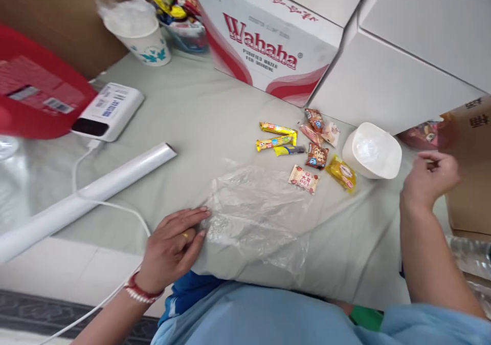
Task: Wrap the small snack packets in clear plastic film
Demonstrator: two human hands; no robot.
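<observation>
1. Blue clothing [268, 319] fills the bottom edge, right under the camera, against the near edge of a grey-green cloth-covered surface [199, 114].
2. Far left, a red box [38, 89] sits beside a white power bank [109, 110], whose white cable [111, 207] trails toward the near edge; a white roll [88, 194] lies slanted across the cloth.
3. Left hand [172, 248], with a ring and a red wrist band, lies flat and open, fingertips pressing the edge of a clear plastic bag [257, 217] spread at the middle.
4. Behind, a paper cup [143, 38] and a Wahaha water carton [264, 38] stand at the back.
5. Small snack packets [307, 150] lie scattered just beyond the bag, beside a white bowl [372, 150].
6. Right hand [431, 178] hovers near the bowl, fingers loosely curled, holding nothing visible, close to a brown cardboard box [470, 171].
</observation>
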